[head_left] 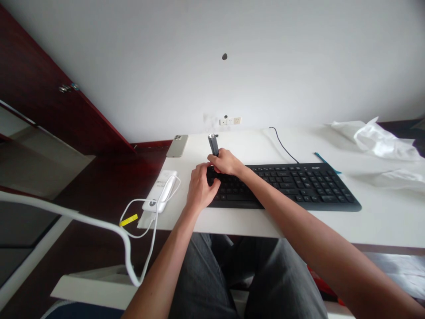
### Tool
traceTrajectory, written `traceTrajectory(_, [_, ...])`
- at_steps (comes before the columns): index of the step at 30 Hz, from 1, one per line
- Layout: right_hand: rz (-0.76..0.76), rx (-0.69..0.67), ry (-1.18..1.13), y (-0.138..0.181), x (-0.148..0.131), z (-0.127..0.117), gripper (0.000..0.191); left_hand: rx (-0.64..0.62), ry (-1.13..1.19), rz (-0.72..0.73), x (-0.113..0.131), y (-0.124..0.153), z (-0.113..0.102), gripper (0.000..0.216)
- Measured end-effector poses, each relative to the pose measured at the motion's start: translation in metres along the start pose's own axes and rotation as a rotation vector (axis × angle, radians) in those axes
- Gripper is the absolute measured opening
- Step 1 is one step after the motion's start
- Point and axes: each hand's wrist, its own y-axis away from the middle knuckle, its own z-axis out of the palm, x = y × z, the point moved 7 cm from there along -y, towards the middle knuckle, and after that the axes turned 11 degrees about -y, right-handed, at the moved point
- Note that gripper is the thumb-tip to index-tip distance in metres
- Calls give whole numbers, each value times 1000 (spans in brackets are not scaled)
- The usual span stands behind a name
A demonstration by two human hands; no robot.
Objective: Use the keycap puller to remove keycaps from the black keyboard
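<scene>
A black keyboard (299, 184) lies on the white desk (381, 221). My left hand (200, 188) rests curled on the keyboard's left end, gripping its edge. Just behind it, my right hand (226, 161) is closed round a slim dark tool (214, 144) that stands upright, its lower tip hidden at the top left keys. The keyboard's black cable (282, 144) runs back across the desk.
A phone (177, 145) lies face down at the desk's far left corner. A white power bank (161, 195) with a white cable sits at the left edge. Crumpled white plastic (381, 141) lies at the far right. A dark red cabinet (49, 102) stands left.
</scene>
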Motion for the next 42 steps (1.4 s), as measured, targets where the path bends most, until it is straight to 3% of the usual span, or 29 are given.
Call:
traceTrajectory(3, [-53, -26, 71, 2, -8, 3, 39, -8, -9, -29, -5, -4, 2, 26])
traceTrajectory(10, [-158, -65, 94, 5, -12, 2, 40, -8, -45, -99, -17, -20, 8, 13])
traceTrajectory(15, [-282, -99, 10, 5, -10, 1, 46, 10, -50, -111, -14, -23, 5, 23])
traceTrajectory(20, [-442, -26, 175, 6, -14, 0, 53, -39, -119, -159, -16, -25, 7, 26])
traceTrajectory(27, [-345, 38, 153, 8, -11, -9, 57, -67, -29, -173, -17, -27, 6, 26])
traceTrajectory(32, [-361, -109, -16, 8, -9, -5, 52, -52, 40, -179, -19, -25, 3, 20])
traceTrajectory(37, [-384, -326, -70, 8, -4, -1, 31, -87, 122, -149, -27, -24, 4, 15])
traceTrajectory(42, [-419, -345, -45, 7, -2, -3, 23, -74, 164, -133, -36, -22, 4, 24])
